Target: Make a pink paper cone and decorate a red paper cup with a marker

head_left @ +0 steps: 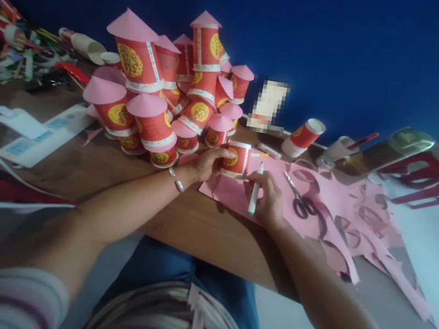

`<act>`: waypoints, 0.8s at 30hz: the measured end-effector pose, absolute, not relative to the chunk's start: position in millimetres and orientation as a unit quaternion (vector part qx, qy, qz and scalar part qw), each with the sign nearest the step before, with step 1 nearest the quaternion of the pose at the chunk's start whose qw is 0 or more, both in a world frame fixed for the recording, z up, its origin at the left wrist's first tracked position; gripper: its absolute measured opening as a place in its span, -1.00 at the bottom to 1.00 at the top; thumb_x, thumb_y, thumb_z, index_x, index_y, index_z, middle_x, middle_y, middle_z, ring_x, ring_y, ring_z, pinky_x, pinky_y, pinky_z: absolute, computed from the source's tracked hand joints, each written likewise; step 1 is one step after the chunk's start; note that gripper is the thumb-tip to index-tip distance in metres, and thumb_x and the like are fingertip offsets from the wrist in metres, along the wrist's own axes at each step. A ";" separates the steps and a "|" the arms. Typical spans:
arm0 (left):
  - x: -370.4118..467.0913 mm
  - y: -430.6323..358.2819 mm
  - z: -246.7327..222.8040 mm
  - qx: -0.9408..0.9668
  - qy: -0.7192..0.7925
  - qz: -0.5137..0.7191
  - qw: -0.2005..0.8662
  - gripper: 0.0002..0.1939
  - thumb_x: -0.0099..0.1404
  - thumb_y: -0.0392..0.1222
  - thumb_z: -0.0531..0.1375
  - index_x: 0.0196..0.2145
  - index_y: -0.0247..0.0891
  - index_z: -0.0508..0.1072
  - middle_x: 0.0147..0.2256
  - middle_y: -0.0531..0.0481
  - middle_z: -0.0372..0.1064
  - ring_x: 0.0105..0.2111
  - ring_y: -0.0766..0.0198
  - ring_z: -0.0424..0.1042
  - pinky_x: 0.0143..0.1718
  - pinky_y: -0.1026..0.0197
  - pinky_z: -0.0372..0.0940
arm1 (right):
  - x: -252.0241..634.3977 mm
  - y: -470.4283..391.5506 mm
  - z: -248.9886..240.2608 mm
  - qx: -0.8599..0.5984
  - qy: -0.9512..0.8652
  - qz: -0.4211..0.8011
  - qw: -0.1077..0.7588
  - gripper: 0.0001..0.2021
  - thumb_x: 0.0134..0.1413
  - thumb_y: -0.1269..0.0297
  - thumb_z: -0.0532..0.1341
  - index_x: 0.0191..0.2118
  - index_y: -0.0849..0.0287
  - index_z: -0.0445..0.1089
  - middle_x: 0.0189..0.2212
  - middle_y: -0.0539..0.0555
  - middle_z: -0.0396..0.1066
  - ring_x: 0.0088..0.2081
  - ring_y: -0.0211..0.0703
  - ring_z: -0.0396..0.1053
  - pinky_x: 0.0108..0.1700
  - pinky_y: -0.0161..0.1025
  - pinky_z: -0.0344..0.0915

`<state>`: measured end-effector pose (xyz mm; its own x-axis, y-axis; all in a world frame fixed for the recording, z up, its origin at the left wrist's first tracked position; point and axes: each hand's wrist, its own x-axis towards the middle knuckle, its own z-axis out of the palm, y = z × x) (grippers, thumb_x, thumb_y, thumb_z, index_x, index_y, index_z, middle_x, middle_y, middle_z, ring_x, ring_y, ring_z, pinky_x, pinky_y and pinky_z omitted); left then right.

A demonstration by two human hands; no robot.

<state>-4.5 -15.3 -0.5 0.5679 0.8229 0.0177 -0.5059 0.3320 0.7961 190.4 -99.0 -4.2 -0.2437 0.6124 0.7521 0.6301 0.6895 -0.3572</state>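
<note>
My left hand [208, 165] is closed round a small red paper cup [237, 160] with a gold emblem and a white rim, holding it over pink paper. My right hand [269, 199] grips a white marker [256, 191] with a teal end pointing down towards me. The fingertips of that hand reach close to the cup's lower right edge; whether they touch it is hard to tell. To the left stands a cluster of red cups with pink paper cones [152, 115] on top, some stacked. Dark-handled scissors [300, 202] lie open-bladed on pink paper to the right.
Pink paper offcuts [345, 212] spread over the table's right side. Behind are a red and white cup [305, 136], a tape roll [325, 162] and a white cup with a red pen [341, 148]. A power strip [47, 134] with a white cable lies left. A blue wall [346, 51] rises behind.
</note>
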 end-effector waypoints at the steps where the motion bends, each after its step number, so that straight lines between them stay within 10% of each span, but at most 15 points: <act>1: -4.5 -15.5 0.0 0.398 0.202 0.424 0.788 -0.66 0.06 -0.12 0.37 -0.19 -0.30 0.57 -0.30 -0.10 0.58 -0.17 0.07 0.58 -0.15 0.08 0.47 | 190.3 -98.9 -4.5 -0.396 -0.787 -0.008 0.473 -0.91 0.36 0.36 0.23 -0.07 0.06 0.40 -0.29 0.06 0.49 -0.36 -0.18 0.45 -0.37 -0.25 0.36; 6: -4.8 -16.6 1.4 0.406 0.226 0.446 0.765 -0.67 0.08 -0.08 0.40 -0.23 -0.30 0.56 -0.37 -0.04 0.54 -0.34 0.19 0.53 -0.26 0.14 0.45 | 191.1 -98.7 -7.0 -0.430 -0.763 0.044 0.481 -0.94 0.36 0.27 0.23 -0.10 0.05 0.36 -0.27 0.05 0.50 -0.34 -0.17 0.47 -0.35 -0.24 0.41; 24: -2.0 -16.0 -1.3 0.513 0.219 0.441 0.703 -0.41 0.01 -0.16 0.48 0.02 -0.24 0.54 -0.12 -0.11 0.58 0.01 -0.01 0.53 0.06 0.03 0.40 | 200.7 -82.4 -14.0 -0.467 -0.639 0.252 0.557 -0.66 0.43 -0.05 0.17 0.10 0.08 0.36 -0.38 -0.03 0.44 -0.46 -0.17 0.46 -0.39 -0.17 0.44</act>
<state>-2.0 -16.0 -1.3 0.5152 0.8449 0.1438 -0.3944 0.0847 0.9150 200.7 -82.4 -14.0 0.0566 0.8771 0.4770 0.3164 0.4374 -0.8418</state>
